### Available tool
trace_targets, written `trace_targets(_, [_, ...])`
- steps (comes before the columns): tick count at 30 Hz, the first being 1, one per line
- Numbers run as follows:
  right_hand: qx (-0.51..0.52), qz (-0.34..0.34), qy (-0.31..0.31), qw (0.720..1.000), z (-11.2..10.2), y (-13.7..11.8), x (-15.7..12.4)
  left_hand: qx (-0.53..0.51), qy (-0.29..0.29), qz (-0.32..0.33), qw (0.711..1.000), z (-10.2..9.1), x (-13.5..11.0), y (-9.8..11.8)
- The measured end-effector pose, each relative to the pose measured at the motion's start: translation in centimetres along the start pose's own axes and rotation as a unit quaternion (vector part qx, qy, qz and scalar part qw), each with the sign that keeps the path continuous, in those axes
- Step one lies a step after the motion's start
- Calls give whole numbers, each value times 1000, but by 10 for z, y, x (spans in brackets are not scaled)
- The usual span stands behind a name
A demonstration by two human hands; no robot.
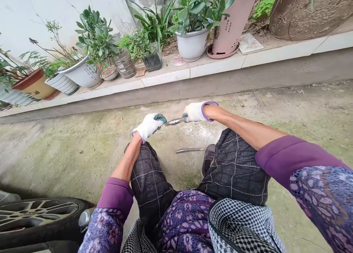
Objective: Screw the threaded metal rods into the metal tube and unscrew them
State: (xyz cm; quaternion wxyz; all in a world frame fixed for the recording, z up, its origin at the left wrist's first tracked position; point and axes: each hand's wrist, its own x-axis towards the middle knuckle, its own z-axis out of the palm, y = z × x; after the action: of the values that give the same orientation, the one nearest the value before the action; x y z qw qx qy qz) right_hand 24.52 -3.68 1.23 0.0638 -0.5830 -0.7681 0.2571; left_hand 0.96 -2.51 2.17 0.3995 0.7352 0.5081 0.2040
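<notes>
Both my hands wear white gloves and are held out in front of my knees. My right hand (196,111) is closed round one end of a grey metal rod (175,121). My left hand (149,126) is closed on a small dark green pad (160,117) pressed against the rod's other end. A second metal rod (189,150) lies on the concrete ground between my knees, near my shoe (208,158). I am sitting or squatting low, with my purple sleeves and dark checked trousers filling the bottom of the view.
A raised white-edged ledge (215,67) runs across the back, carrying several potted plants, among them a white pot (192,44) and a tall pink pot (230,29). A car wheel (38,214) is at the bottom left. The concrete ground (68,150) is mossy.
</notes>
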Motion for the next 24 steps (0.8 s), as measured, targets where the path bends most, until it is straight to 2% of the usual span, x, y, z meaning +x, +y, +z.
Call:
trace_targets(2, [-78, 9, 70, 994, -12, 0, 3, -42, -9, -2, 999, 4, -1, 2])
trace_targets(4, [-95, 13, 136, 986, -25, -3, 1, -104, -8, 18, 994, 7, -1, 5])
trace_targets(7, [74, 19, 174, 982, -36, -14, -9, -168, -4, 57, 984, 5, -1, 9])
trace_targets(9, [236, -4, 153, 960, -36, -20, -16, -178, -8, 66, 982, -1, 1, 9])
trace_targets(11, [353, -50, 95, 930, -33, -23, -21, -172, -3, 66, 983, -9, 5, 8])
trace_targets(14, [404, -119, -53, 905, -25, -22, -24, -136, 18, 68, 988, -17, 15, 0])
trace_targets(17, [332, -127, -173, 919, -13, -16, -19, -83, 11, 79, 993, -19, 22, -10])
trace_targets(19, [226, -87, -190, 952, -5, -13, -14, -50, 5, 64, 997, -17, 21, -15])
trace_targets(21, [79, -36, -135, 987, 0, -11, -6, -15, -4, 42, 999, -14, 18, -17])
trace_targets(22, [7, -16, -91, 996, 2, -10, -3, -4, -10, 35, 999, -13, 15, -16])
trace_targets(24, [-95, 3, 1, 996, 0, -9, 5, -7, -9, 26, 1000, -11, 11, -12])
